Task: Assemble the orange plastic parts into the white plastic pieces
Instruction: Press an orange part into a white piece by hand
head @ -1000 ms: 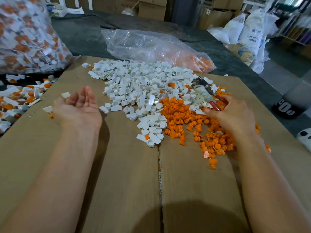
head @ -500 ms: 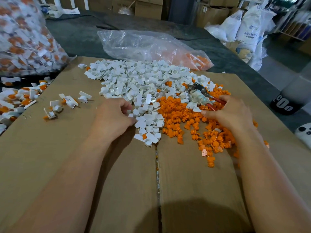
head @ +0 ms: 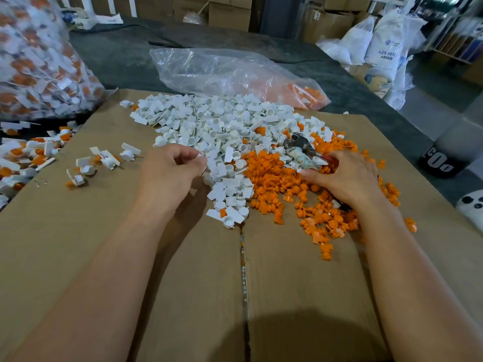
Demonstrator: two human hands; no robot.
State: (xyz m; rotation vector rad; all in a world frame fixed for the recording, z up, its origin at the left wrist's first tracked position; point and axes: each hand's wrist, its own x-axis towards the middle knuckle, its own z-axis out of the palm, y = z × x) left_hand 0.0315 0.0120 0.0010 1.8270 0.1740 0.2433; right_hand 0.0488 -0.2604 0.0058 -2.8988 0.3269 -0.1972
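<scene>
Head view of the work area. A sheet of cardboard (head: 183, 283) covered the grey table (head: 117, 56). The heap of white pieces (head: 209, 126) lay at 12 o'clock from the centre of the sheet, and the orange parts (head: 277, 176) adjoined it at 2 o'clock, the two heaps touching along a common border. A metal tool (head: 298, 145) with a red handle lay on that border. The left hand (head: 170, 176) was at the near edge of the white heap, at 11 o'clock. Its fingers (head: 183, 152) were curled, with the thumb and forefinger tips drawn together, but whether a white piece lay between them could not be told. One second earlier this hand had been palm-up with straight fingers at 9 o'clock, and half a second earlier it had reached the white heap. The right hand (head: 347, 178) had stayed palm-down on the orange parts at 2 o'clock, its fingers (head: 339, 159) bent over them beside the tool's handle, and whether they gripped anything could not be told. A few assembled pieces (head: 102, 158) lay scattered at 10 o'clock, where the left hand had been. A clear bag (head: 222, 71) holding some orange parts lay beyond the heaps at 12 o'clock, and a full bag (head: 34, 61) of white-and-orange pieces stood at 10 o'clock.
</scene>
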